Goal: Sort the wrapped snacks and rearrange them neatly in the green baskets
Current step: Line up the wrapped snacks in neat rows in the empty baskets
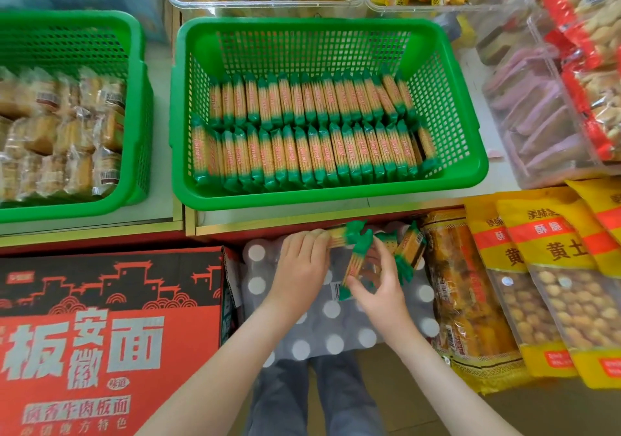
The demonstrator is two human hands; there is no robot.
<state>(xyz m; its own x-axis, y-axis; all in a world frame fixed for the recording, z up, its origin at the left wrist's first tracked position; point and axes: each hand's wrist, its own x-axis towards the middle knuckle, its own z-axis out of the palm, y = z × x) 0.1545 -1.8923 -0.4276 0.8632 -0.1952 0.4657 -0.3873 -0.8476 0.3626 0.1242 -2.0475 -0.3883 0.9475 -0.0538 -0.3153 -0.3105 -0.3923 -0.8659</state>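
- I observed the left hand (pixel 304 262) with its grip closed around one end of a green-ended snack packet (pixel 344 233). The packet was held roughly level, just below the front edge of the surface (pixel 235 218).
- The right hand (pixel 381 289) held a second packet (pixel 357 262) in a pinch grip between thumb and fingers. It was tilted, with its upper end against the first.
- Further packets (pixel 410 249) lay just beside the right hand, on a shrink-wrapped pack of bottles (pixel 331 309) (white caps showed through the film).
- The middle green basket (pixel 331 198) sat on the surface above both hands. It held two rows of matching packets (pixel 302 133), set on edge side by side.
- The left green basket (pixel 134 139) held clear-wrapped cakes (pixel 60 139), loosely stacked.
- A red carton (pixel 111 318) sat left of the bottle pack, and yellow bags (pixel 554 267) lay to its right.
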